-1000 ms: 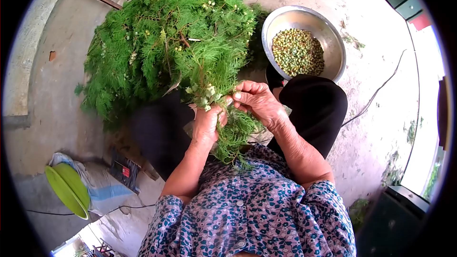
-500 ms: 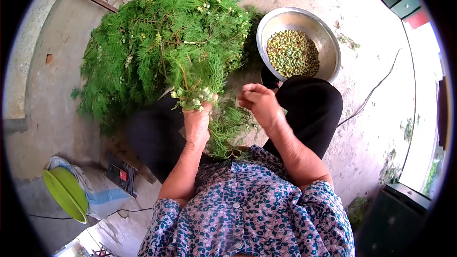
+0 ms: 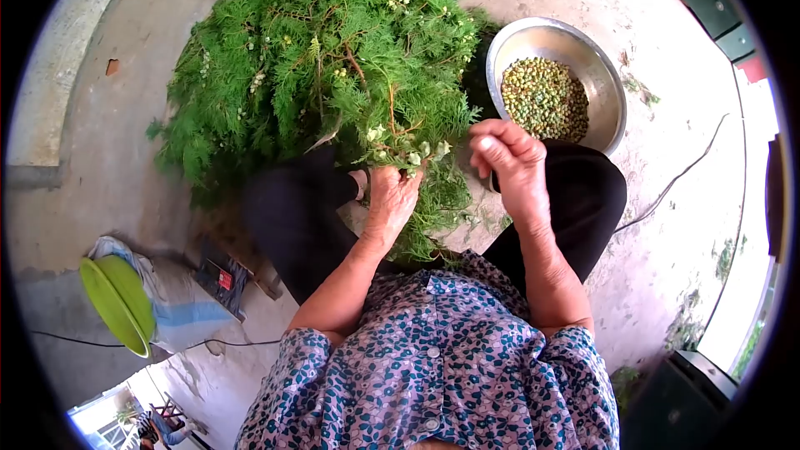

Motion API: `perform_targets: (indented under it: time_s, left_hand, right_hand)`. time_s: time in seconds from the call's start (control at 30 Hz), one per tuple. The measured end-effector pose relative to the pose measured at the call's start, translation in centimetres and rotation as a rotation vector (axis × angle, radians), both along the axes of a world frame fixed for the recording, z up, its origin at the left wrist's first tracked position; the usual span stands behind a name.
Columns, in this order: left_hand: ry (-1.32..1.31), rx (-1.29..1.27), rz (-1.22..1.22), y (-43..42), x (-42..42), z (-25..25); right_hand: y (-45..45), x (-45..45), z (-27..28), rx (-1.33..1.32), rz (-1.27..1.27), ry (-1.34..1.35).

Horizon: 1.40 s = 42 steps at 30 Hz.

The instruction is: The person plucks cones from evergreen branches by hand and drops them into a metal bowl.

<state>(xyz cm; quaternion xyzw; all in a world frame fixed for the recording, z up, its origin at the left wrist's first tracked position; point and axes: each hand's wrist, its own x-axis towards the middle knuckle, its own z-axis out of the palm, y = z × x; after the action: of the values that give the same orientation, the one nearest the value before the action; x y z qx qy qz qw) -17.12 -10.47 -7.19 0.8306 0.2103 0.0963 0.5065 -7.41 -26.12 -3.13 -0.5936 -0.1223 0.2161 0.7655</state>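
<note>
Clock positions read from the left hand, as seen in my head view. Left hand: closed around the base of a cone-bearing sprig, fingers partly hidden by the foliage. Pale green cones cluster just above the grip. Right hand: between 2 and 3 o'clock, apart from the sprig, fingers curled and half closed, thumb close to them. I cannot tell whether anything is pinched there.

Pile of evergreen branches at 11 o'clock, on the floor; the sprig's tips overlap it in my view. More cut greenery from 3 to 5 o'clock, between the legs. Metal basin at 2 o'clock, beyond the right knee, holding many small green and brown cones. Lime-green tub at 8 o'clock, tilted, against a white-and-blue sack.
</note>
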Motion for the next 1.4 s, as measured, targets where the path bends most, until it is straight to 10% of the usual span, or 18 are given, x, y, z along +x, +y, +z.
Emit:
perform_targets:
  time_s: [0.07,0.2,0.3,0.53,0.73,1.0,1.4]
  left_hand:
    - [-0.058,0.066,-0.020,-0.2,0.2,0.3]
    - [0.085,0.064,-0.059,-0.3,0.1,1.5]
    - [0.014,-0.196,-0.063,-0.2,-0.2,1.6]
    - [-0.111,-0.739,0.016,-0.6,-0.1,2.4]
    - [-0.095,-0.887,0.024,-1.0,0.0,2.6]
    - [-0.025,-1.073,0.239,0.0,-0.3,2.9]
    - [0.009,-1.096,0.310,-0.7,0.1,3.3]
  right_hand:
    - [0.8,-0.6,0.4,-0.228,0.024,-0.494]
    - [1.8,-1.2,-0.6,-0.405,-0.008,-0.657]
    - [1.7,-1.1,-1.6,-0.247,-0.025,-0.272]
    - [1.7,-0.8,-1.4,-0.200,-0.063,-0.282]
    - [1.9,-0.5,-1.9,-0.197,-0.150,-0.277]
    - [-0.4,2.6,-3.5,0.408,-0.160,0.366]
    - [1.9,-0.7,-3.0,0.215,0.144,0.461]
